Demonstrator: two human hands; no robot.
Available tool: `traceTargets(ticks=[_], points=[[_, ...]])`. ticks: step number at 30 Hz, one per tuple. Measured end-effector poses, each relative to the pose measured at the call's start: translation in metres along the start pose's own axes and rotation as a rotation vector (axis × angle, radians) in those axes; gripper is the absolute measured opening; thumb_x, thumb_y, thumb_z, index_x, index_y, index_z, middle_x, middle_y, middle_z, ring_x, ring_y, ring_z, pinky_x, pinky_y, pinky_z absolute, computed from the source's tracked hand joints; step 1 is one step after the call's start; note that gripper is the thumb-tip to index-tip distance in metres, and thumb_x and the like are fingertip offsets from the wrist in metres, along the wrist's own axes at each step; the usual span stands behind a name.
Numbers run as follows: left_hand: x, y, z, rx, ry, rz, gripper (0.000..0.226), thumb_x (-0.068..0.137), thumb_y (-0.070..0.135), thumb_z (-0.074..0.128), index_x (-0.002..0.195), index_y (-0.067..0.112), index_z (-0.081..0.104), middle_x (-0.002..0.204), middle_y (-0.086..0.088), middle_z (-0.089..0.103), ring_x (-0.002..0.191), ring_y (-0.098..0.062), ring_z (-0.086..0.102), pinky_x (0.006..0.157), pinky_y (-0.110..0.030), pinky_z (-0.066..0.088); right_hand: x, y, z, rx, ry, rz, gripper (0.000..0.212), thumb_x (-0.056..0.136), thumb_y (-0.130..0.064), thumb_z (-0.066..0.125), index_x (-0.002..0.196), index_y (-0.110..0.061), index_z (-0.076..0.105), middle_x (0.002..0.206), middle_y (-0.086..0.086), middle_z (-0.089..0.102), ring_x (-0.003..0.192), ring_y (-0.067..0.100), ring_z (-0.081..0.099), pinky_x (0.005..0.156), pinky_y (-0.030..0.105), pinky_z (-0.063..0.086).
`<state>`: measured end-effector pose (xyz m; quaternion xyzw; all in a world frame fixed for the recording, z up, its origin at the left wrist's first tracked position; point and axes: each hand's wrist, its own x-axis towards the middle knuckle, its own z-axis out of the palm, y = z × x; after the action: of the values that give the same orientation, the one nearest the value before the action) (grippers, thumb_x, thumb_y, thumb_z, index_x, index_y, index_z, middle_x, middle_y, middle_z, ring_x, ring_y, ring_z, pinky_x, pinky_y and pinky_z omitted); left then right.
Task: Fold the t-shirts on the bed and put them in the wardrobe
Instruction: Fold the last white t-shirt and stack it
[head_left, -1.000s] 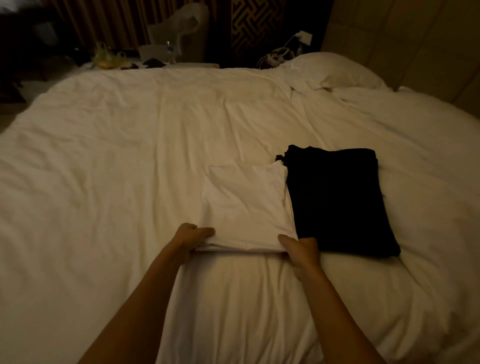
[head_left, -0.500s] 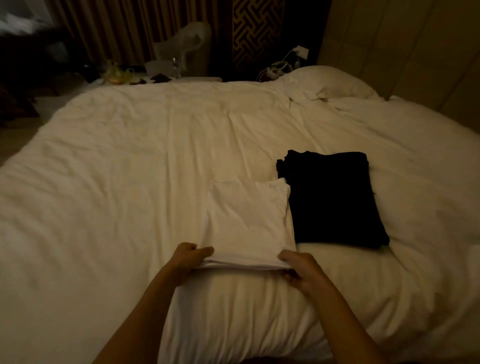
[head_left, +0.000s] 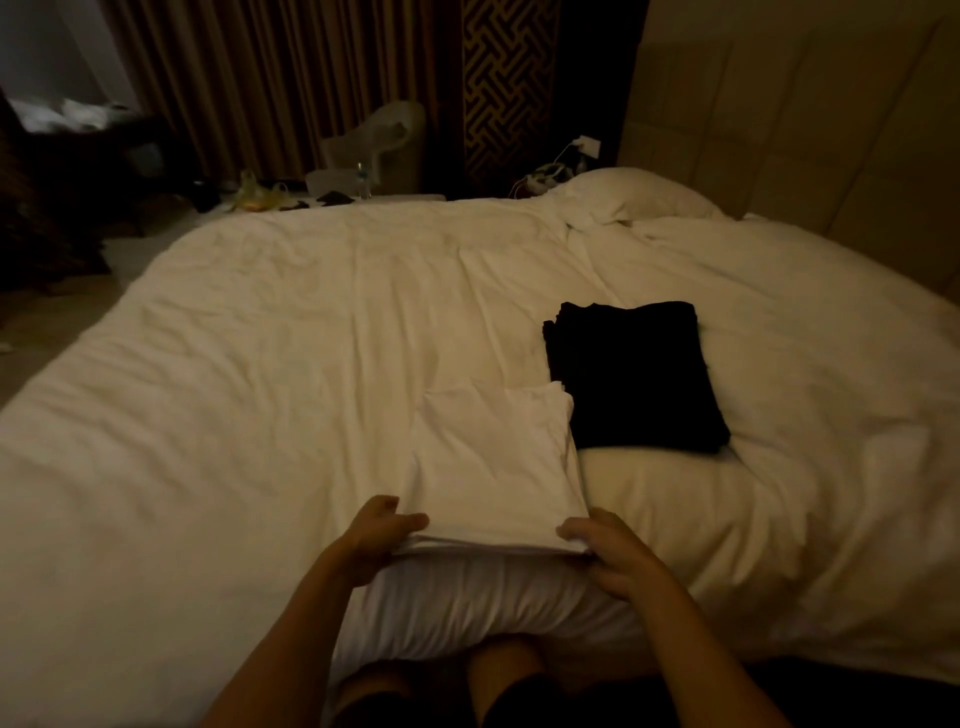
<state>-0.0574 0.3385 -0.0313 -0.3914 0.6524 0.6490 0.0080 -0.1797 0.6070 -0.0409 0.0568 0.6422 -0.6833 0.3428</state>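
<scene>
Folded white cotton t-shirt at the near edge of the white-duveted bed, my left hand and right hand pinching its near corners, folded black t-shirt touching its far right corner, white pillow at the far right corner.

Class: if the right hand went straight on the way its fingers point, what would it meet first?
The folded white t-shirt: the right hand grips its near right corner. The black t-shirt probably lies right of that line.

Fingers of left hand unseen (beneath white t-shirt)
</scene>
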Motion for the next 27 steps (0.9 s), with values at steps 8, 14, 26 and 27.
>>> traceTargets(ticks=[8, 14, 26, 27], points=[[0.001, 0.018, -0.007, 0.041, -0.101, 0.256, 0.040, 0.087, -0.002, 0.065, 0.105, 0.031, 0.078, 0.117, -0.004, 0.070, 0.091, -0.017, 0.063, 0.069, -0.025, 0.051, -0.004, -0.025, -0.013, -0.483, -0.234, -0.404, 0.052, 0.092, 0.001, 0.063, 0.128, -0.036, 0.061, 0.140, -0.009, 0.054, 0.126, 0.008, 0.053, 0.107, 0.025, 0.044], [0.012, 0.067, -0.009, -0.040, 0.004, 0.397, 0.017, 0.088, 0.009, 0.073, 0.101, 0.017, 0.078, 0.107, 0.006, 0.074, 0.094, -0.007, 0.069, 0.076, -0.012, 0.050, 0.003, -0.087, 0.002, -0.533, -0.102, -0.540, 0.030, 0.091, -0.012, 0.070, 0.118, -0.026, 0.069, 0.123, -0.014, 0.064, 0.111, -0.007, 0.059, 0.090, 0.010, 0.047], [-0.053, 0.298, -0.003, 0.007, 0.038, 0.529, 0.033, 0.075, 0.016, 0.085, 0.105, 0.026, 0.077, 0.106, 0.009, 0.075, 0.100, -0.005, 0.069, 0.077, -0.017, 0.055, -0.057, -0.308, 0.010, -0.264, -0.049, -0.564, 0.027, 0.073, -0.025, 0.078, 0.096, -0.038, 0.077, 0.110, -0.012, 0.072, 0.106, 0.008, 0.065, 0.077, 0.021, 0.054], [-0.064, 0.316, -0.002, 0.000, 0.027, 0.538, 0.031, 0.075, 0.015, 0.084, 0.103, 0.026, 0.078, 0.104, 0.009, 0.076, 0.100, -0.007, 0.069, 0.076, -0.017, 0.055, -0.071, -0.324, 0.008, -0.244, -0.045, -0.562, 0.025, 0.073, -0.023, 0.077, 0.096, -0.035, 0.077, 0.109, -0.010, 0.072, 0.105, 0.009, 0.065, 0.077, 0.021, 0.054]])
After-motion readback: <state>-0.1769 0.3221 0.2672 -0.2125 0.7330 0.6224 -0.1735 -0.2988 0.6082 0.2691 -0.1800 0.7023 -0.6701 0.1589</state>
